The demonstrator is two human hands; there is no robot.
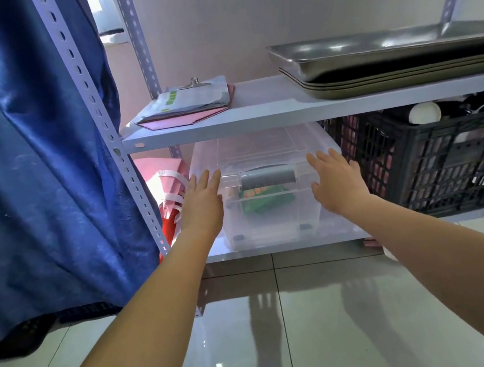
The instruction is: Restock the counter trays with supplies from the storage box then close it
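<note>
A clear plastic storage box (271,222) sits on the bottom shelf of a metal rack, lid on, with a grey handle (268,178) at its front. Green packets (265,200) show through its wall. My left hand (203,201) is at the box's front left corner and my right hand (338,180) at its front right corner. Both have fingers spread and flat, holding nothing. Whether they touch the box is unclear.
Stacked steel trays (389,69) and a clipboard with papers (189,102) lie on the shelf above (272,117). A black plastic crate (449,160) stands right of the box, pink and red bags (166,194) left. A blue curtain (28,151) hangs at left. Glossy tiled floor (286,332) lies below.
</note>
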